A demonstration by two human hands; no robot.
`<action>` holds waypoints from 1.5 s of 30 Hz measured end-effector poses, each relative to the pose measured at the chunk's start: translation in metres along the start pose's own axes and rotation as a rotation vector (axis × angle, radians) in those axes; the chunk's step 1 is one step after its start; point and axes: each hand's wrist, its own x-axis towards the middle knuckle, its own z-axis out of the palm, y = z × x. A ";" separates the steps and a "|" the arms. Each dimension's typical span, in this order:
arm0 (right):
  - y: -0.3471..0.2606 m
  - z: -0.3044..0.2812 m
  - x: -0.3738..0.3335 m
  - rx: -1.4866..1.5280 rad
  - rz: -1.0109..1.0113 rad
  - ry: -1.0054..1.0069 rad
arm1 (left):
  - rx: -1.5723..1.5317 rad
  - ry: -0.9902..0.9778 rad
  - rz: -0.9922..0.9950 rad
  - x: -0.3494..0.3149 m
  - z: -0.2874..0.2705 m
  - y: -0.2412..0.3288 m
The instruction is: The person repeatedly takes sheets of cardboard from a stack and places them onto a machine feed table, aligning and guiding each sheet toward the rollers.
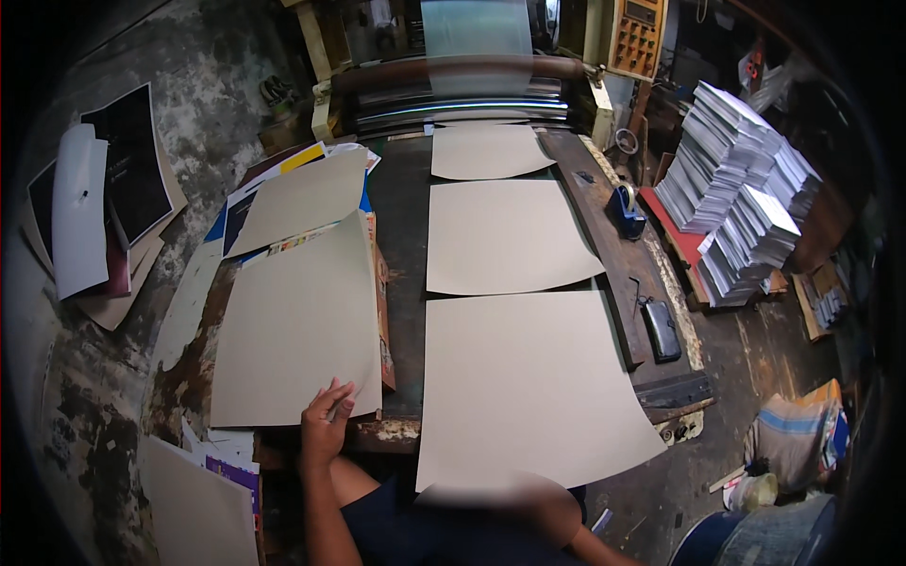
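Note:
My left hand [330,412] is over the near edge of a large beige-grey paperboard sheet [297,325] on the left pile, its fingers loosely bent and a little apart. A second sheet [300,200] lies beyond it on the same pile. To the right, three similar sheets run in a line away from me: the nearest sheet [528,387], the middle sheet [510,236] and the far sheet [489,151] close to a roller machine [462,108]. At the nearest sheet's lower edge, my right hand [528,505] is smeared, so its fingers cannot be made out.
A dark metal guide bar [604,255] edges the sheet line. Beside it are a blue tape dispenser [626,211] and a black case [662,331]. Tall paper stacks [722,165] stand at right. Loose printed sheets [83,208] lie at far left; more board [198,505] is at lower left.

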 end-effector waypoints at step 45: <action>-0.060 0.022 0.081 -0.052 -0.129 0.058 | -0.126 -0.292 0.205 -0.021 0.017 0.063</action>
